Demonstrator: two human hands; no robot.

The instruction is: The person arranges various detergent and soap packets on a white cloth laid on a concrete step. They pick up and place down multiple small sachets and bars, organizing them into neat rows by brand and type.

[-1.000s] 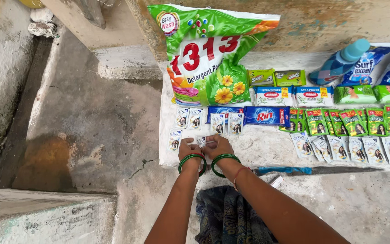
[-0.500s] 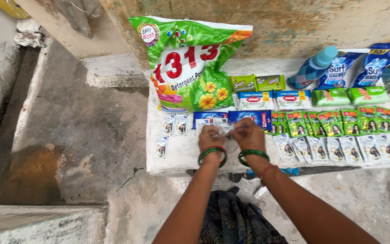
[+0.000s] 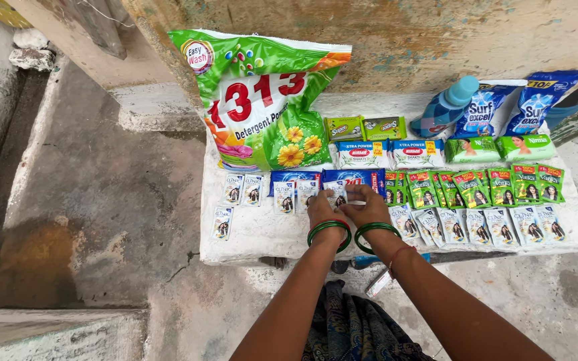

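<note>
Centre of frame, on white desk point(image 3: 262, 234): small white sachet point(image 3: 336, 194) being pinched between both hands. Left hand point(image 3: 322, 210) and right hand point(image 3: 366, 208) side by side, fingertips gripping sachet, green bangles sitting on both wrists. Blue packet point(image 3: 351, 177) lying just above. Row of white sachets point(image 3: 252, 190) lying to left, green sachets point(image 3: 476, 187) to right. Big green detergent bag point(image 3: 262, 100) leaning against wall, upper centre. Blue bottle point(image 3: 446, 107) lying upper right.

I count one big green detergent bag point(image 3: 259, 100), two blue powder pouches point(image 3: 486, 110), one blue bottle point(image 3: 446, 107), seven green sachets point(image 3: 476, 188).
</note>
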